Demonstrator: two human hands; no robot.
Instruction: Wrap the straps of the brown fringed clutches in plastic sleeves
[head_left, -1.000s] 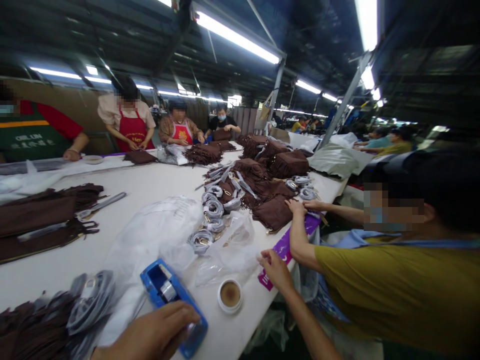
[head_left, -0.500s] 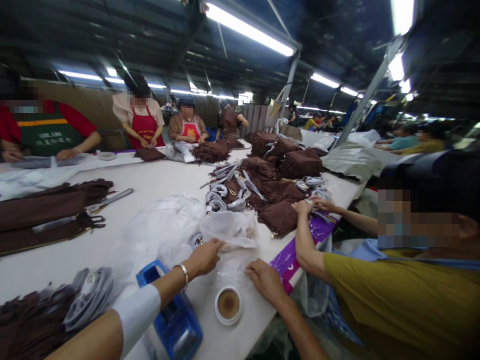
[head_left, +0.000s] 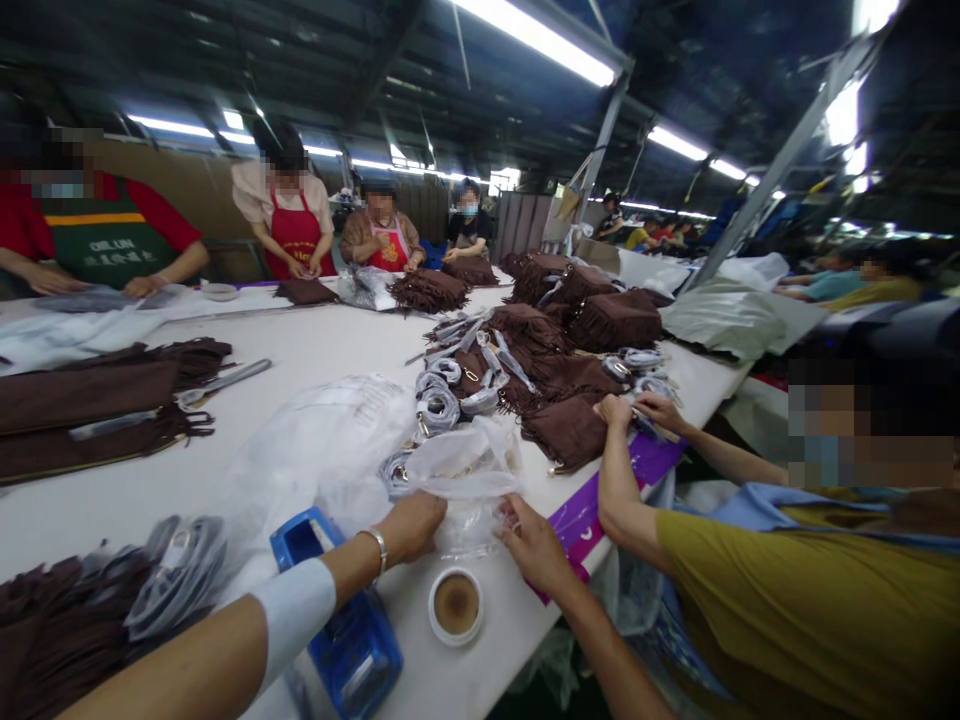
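Observation:
A clear plastic bag (head_left: 466, 458) lies on the white table between my hands, its mouth puffed up on the far side. My left hand (head_left: 411, 527), with a silver bangle at the wrist, has its fingers closed on the bag's near left side. At the right side my right hand (head_left: 534, 545) pinches the plastic between thumb and fingers. Just below the bag sits a round white tub (head_left: 456, 606) with a brown surface inside. Under my left forearm stands a blue tape dispenser (head_left: 358, 650), partly hidden.
Brown fringed bags (head_left: 570, 385) and wrapped straps (head_left: 437, 405) are heaped ahead. More brown fringed pieces (head_left: 82, 405) lie at left. A stack of plastic bags (head_left: 322, 435) is beside my left hand. A co-worker's hands (head_left: 616, 412) work close at right.
My left hand has drawn back a little toward me, and my right hand has moved up to the bag's edge. The bag's mouth stands up higher. The view has shifted slightly.

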